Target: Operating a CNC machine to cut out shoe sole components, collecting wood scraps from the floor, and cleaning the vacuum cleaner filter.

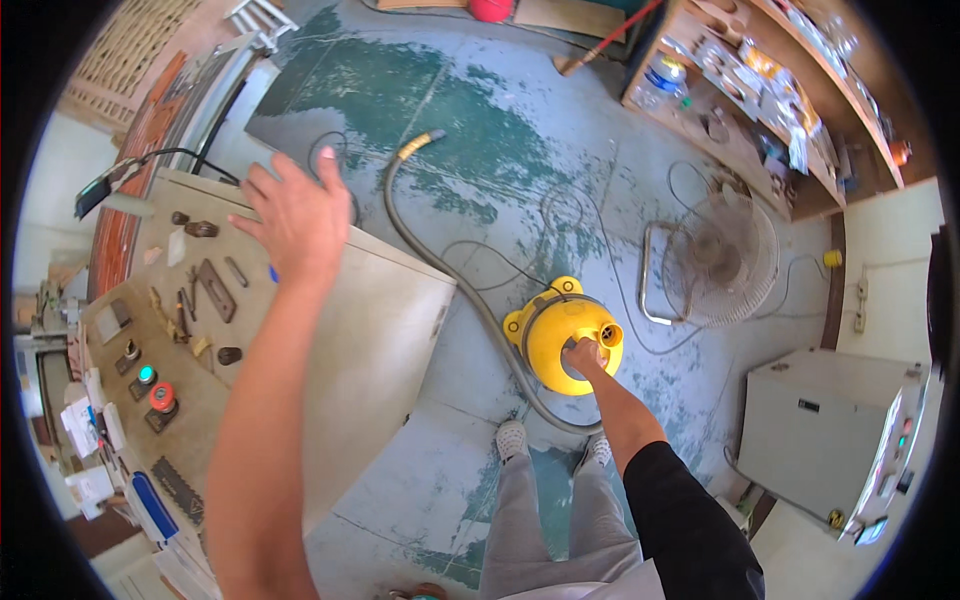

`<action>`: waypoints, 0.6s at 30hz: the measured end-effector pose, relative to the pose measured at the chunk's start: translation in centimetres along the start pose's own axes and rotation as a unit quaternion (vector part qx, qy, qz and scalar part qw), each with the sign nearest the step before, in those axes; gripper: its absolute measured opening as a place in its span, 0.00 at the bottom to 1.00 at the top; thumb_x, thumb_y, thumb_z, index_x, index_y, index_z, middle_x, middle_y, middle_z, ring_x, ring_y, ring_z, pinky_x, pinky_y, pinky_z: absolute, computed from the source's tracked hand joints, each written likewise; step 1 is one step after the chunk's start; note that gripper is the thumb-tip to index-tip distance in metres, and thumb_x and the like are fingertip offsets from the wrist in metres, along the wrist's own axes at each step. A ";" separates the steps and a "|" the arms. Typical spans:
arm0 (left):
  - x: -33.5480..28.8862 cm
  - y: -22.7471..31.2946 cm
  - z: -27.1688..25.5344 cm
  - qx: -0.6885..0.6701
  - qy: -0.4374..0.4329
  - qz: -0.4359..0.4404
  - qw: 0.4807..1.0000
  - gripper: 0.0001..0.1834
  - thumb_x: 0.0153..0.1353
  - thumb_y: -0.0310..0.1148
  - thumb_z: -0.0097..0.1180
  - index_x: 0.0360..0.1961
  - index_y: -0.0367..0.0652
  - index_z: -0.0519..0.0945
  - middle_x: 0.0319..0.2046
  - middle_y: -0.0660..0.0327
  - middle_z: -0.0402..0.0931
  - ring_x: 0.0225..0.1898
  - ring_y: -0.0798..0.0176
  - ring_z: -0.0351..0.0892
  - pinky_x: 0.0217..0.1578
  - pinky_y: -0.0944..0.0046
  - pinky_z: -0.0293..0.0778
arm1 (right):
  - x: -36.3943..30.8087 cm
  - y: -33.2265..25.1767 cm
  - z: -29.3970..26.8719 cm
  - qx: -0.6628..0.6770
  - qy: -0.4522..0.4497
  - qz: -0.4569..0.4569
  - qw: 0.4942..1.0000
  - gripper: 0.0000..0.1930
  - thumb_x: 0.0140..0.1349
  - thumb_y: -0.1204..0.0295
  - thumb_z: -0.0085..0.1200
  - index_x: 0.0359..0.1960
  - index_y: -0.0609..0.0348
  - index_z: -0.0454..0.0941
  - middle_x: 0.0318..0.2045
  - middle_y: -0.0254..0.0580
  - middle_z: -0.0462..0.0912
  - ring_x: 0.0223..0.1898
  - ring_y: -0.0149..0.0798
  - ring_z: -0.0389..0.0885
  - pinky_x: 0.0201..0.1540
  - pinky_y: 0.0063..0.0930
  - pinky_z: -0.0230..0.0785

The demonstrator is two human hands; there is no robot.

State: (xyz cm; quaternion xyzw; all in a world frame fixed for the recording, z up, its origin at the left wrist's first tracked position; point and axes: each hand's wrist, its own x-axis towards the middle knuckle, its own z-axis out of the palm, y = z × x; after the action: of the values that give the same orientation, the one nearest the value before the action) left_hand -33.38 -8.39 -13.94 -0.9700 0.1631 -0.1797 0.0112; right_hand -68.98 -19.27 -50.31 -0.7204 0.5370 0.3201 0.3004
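Down on the floor, my right hand (585, 355) is closed round the top handle of a round yellow vacuum cleaner (548, 335). Its grey hose (480, 307) curves round the left side of the body and trails away, ending in a yellow-banded tip (414, 146). My left hand (295, 215) is spread over the far edge of a beige machine cabinet (385, 290), fingers apart and holding nothing. Whether it touches the cabinet cannot be told. Beside it on the cabinet top lie a slotted metal plate (215, 290) and several small tools and parts.
A caged fan (722, 255) lies on the floor at right, with loose cables around it. A grey metal box (805, 425) stands lower right. Wooden shelves (735, 165) with bottles fill the upper right. Green (147, 374) and red (162, 397) buttons sit on the cabinet's left.
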 end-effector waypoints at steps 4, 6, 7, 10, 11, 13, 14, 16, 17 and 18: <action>0.3 -0.2 0.9 0.026 0.037 -0.003 0.999 0.35 0.62 0.58 0.34 0.57 0.38 0.63 0.59 0.44 0.57 0.64 0.45 0.52 0.59 0.31 0.44 | 1.9 5.4 5.5 0.113 0.006 0.116 0.987 0.30 0.53 0.52 0.54 0.50 0.64 0.71 0.52 0.53 0.72 0.53 0.49 0.73 0.52 0.45 0.65; 0.7 0.4 1.4 0.012 0.045 0.007 0.999 0.35 0.62 0.58 0.34 0.56 0.38 0.64 0.58 0.44 0.58 0.64 0.45 0.52 0.58 0.29 0.44 | 4.4 10.2 8.8 0.142 0.108 0.140 0.974 0.30 0.53 0.53 0.54 0.48 0.68 0.72 0.50 0.58 0.73 0.52 0.48 0.74 0.51 0.39 0.67; 0.9 -0.2 1.5 0.020 0.058 0.005 0.998 0.34 0.62 0.59 0.35 0.55 0.38 0.65 0.57 0.44 0.58 0.63 0.44 0.52 0.57 0.28 0.43 | 4.3 11.6 9.3 0.186 0.078 0.138 0.970 0.30 0.53 0.53 0.54 0.46 0.72 0.72 0.48 0.62 0.74 0.50 0.50 0.75 0.49 0.34 0.69; 1.5 -1.2 1.5 0.016 0.016 -0.012 1.000 0.35 0.62 0.59 0.34 0.56 0.39 0.63 0.59 0.44 0.57 0.64 0.44 0.52 0.56 0.27 0.43 | 2.9 14.0 10.8 0.238 0.112 0.155 0.952 0.25 0.51 0.59 0.50 0.43 0.71 0.73 0.42 0.63 0.77 0.46 0.55 0.77 0.47 0.43 0.70; 2.0 -1.4 2.2 0.008 0.015 -0.003 1.000 0.35 0.62 0.59 0.34 0.56 0.39 0.63 0.59 0.44 0.57 0.64 0.44 0.52 0.56 0.27 0.43 | 3.1 14.9 11.3 0.244 0.117 0.163 0.949 0.25 0.51 0.59 0.50 0.43 0.71 0.73 0.42 0.63 0.77 0.46 0.55 0.77 0.47 0.43 0.70; 2.8 -2.1 3.4 0.025 0.088 0.009 0.996 0.37 0.61 0.60 0.34 0.59 0.39 0.62 0.60 0.44 0.56 0.64 0.44 0.52 0.56 0.26 0.43 | 3.3 16.3 12.1 0.170 0.120 0.069 0.976 0.22 0.50 0.62 0.51 0.42 0.68 0.74 0.39 0.63 0.78 0.43 0.56 0.78 0.46 0.44 0.70; 3.1 -2.7 3.7 0.025 0.087 0.017 0.996 0.37 0.61 0.60 0.34 0.59 0.39 0.62 0.60 0.44 0.56 0.64 0.44 0.52 0.56 0.26 0.43 | 2.2 16.1 12.3 0.174 0.117 0.075 0.975 0.22 0.50 0.62 0.51 0.42 0.68 0.74 0.39 0.63 0.78 0.43 0.56 0.78 0.46 0.44 0.70; 3.3 -3.2 2.9 0.053 0.088 -0.007 0.995 0.38 0.61 0.61 0.34 0.60 0.40 0.61 0.60 0.44 0.56 0.63 0.42 0.54 0.55 0.25 0.42 | -0.7 15.2 10.7 0.219 0.158 -0.027 0.962 0.20 0.50 0.62 0.55 0.39 0.66 0.76 0.33 0.61 0.80 0.40 0.57 0.78 0.44 0.42 0.70; 2.7 -2.1 2.5 0.037 0.082 0.000 0.996 0.38 0.61 0.61 0.34 0.60 0.40 0.61 0.60 0.44 0.56 0.63 0.42 0.54 0.55 0.25 0.42 | -1.0 16.8 10.6 0.217 0.168 -0.013 0.961 0.20 0.50 0.62 0.55 0.39 0.66 0.76 0.33 0.61 0.80 0.40 0.57 0.78 0.44 0.42 0.70; 2.1 -1.3 1.8 0.033 0.127 0.024 0.991 0.36 0.62 0.58 0.37 0.59 0.38 0.61 0.60 0.43 0.57 0.62 0.42 0.56 0.56 0.29 0.45 | -1.3 18.1 11.1 0.264 0.250 -0.035 0.931 0.17 0.49 0.64 0.54 0.36 0.65 0.77 0.31 0.59 0.80 0.37 0.56 0.78 0.43 0.43 0.70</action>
State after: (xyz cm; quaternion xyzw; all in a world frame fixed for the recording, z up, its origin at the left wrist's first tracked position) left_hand -30.47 -7.88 -14.80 -0.9343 0.1806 -0.3060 0.0267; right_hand -88.28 -14.30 -57.70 -0.6905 0.6340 -0.0344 0.3467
